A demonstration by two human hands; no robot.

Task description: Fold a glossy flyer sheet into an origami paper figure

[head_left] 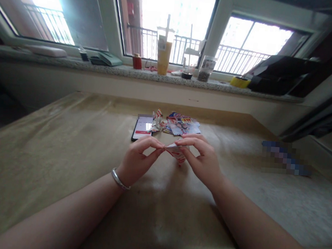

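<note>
Between my two hands, above the middle of the table, is a small folded piece of red and white printed paper [177, 151]. My left hand [139, 155] pinches its left tip between thumb and forefinger. On its right side, my right hand [202, 157] grips it with thumb and fingers. Just beyond lie several printed leaflets [184, 126] in an overlapping pile. Folded paper pieces [158, 124], red, white and yellow, are heaped at the pile's left. A phone [143, 127] with a lit screen lies flat beside them, behind my left hand.
A blurred blue strip [285, 157] lies on the table's right side. Along the stone windowsill [101, 70] stand a tall cup of orange drink [163, 56], a red jar [136, 61], a clear container [206, 69], yellow tape [240, 82] and a black bag [277, 73].
</note>
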